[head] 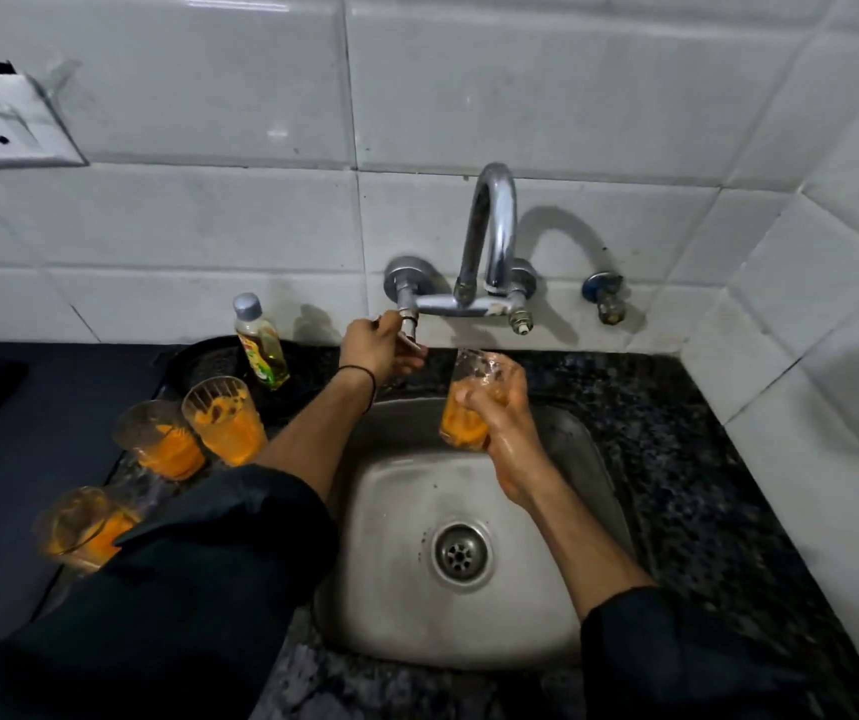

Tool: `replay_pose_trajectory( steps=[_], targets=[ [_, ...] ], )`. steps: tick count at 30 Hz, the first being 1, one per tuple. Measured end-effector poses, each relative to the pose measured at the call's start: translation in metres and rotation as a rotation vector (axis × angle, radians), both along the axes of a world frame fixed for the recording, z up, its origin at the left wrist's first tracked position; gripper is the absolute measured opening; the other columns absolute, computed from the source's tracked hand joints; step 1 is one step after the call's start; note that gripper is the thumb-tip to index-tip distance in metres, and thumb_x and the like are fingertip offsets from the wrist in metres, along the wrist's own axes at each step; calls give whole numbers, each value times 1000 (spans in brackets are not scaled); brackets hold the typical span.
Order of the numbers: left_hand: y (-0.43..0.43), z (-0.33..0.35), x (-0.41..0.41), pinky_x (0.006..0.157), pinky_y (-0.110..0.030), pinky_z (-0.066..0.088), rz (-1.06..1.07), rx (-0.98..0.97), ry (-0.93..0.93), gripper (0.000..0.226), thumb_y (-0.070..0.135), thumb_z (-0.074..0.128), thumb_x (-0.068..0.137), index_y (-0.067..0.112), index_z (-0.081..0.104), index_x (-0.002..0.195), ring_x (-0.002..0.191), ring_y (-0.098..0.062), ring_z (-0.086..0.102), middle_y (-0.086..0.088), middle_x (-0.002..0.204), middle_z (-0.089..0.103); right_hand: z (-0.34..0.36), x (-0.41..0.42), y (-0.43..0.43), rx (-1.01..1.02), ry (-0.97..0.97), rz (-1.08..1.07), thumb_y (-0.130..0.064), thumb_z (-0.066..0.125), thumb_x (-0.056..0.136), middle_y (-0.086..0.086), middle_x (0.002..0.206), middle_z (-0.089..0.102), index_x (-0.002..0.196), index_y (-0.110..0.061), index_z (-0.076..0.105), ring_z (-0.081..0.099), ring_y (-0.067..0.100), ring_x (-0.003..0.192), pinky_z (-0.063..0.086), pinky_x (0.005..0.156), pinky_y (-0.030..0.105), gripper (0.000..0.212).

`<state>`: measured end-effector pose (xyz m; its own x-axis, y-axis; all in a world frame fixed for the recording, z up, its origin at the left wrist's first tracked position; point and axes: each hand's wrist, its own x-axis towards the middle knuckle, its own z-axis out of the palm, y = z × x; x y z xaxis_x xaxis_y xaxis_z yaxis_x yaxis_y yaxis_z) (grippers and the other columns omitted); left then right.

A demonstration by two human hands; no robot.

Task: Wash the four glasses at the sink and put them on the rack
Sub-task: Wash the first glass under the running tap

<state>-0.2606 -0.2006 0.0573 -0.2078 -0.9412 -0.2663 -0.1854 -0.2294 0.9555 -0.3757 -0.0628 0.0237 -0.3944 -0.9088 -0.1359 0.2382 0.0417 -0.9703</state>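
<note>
With the sink (401,589) as the dial, the faucet (489,236) stands on the wall at twelve o'clock. The right hand (500,428) holds a glass (469,407) over the basin's twelve o'clock edge, below the spout. The left hand (375,348) grips the tap handle (409,332) at eleven. On the counter, a bottle (261,343) stands at ten. The far glass (224,420), middle glass (162,439) and near glass (84,527) run from ten towards nine.

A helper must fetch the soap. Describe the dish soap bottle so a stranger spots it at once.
From the steel sink, look to its back left corner, near the white tiles. The bottle stands behind three orange-smeared glasses; it alone has a grey cap, a label and yellow-green liquid.
</note>
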Motion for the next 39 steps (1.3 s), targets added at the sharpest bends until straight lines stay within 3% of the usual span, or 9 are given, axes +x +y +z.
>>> replay_pose_trajectory(
  steps=[7,13,16,19,22,27,33,36,39],
  targets=[
    [86,-26,-22,70,-26,56,-45,101,166,40,49,43,102,20,69,102,82,-10,72,-1,93,75,-2,8,-13,78,-61,-72,-50,57,98,-1,110,68,121,-32,50,71,17,98,60,78,37,31],
    [138,-46,-48,92,-43,55,37,-108,77,37,59,42,93,33,48,120,104,-18,65,-2,119,65,-5,-4,-9,202,-217,-101,-54,28,106,12,109,76,114,-15,72,72,24,99,57,81,32,60],
    [125,-39,-42,74,-38,58,21,115,187,46,61,45,94,25,61,118,96,-20,70,-6,111,72,-4,-3,-3,156,-137,60,-43,42,106,1,117,68,131,-24,57,65,18,106,53,89,36,35],
    [111,-36,-39,76,-39,56,174,372,238,58,64,37,97,19,73,107,91,-28,71,-11,104,75,-16,9,-1,111,-37,143,-33,72,90,-5,136,56,142,-41,33,58,18,120,49,99,42,65],
    [130,-48,-50,96,-44,52,209,130,103,60,58,28,101,18,68,119,109,-28,66,-10,119,70,-18,13,-2,97,5,-102,-35,78,85,1,111,66,121,-31,44,68,20,100,54,71,21,49],
    [143,-52,-46,94,-47,55,25,118,325,45,52,40,102,38,44,145,115,-19,64,2,133,62,-19,-9,2,186,-79,-42,-64,39,99,4,113,66,129,-25,51,67,17,96,53,68,31,50],
    [121,-44,-46,69,-38,58,129,388,292,65,72,36,93,19,74,98,88,-30,73,-13,93,77,-30,0,3,192,81,56,-57,47,98,5,118,64,126,-36,50,67,17,103,52,69,24,35],
    [127,-66,-50,90,-44,55,97,227,315,67,77,34,89,26,67,116,115,-31,65,-8,114,71,-30,1,3,141,146,30,-51,70,88,6,113,63,119,-26,49,64,20,100,53,81,38,46],
    [145,-67,-56,100,-45,51,15,10,288,52,61,32,100,36,38,145,123,-18,59,0,140,56,-25,-7,-7,186,207,-101,-62,53,94,1,97,70,106,-20,55,68,18,89,55,80,39,44]
  ],
)
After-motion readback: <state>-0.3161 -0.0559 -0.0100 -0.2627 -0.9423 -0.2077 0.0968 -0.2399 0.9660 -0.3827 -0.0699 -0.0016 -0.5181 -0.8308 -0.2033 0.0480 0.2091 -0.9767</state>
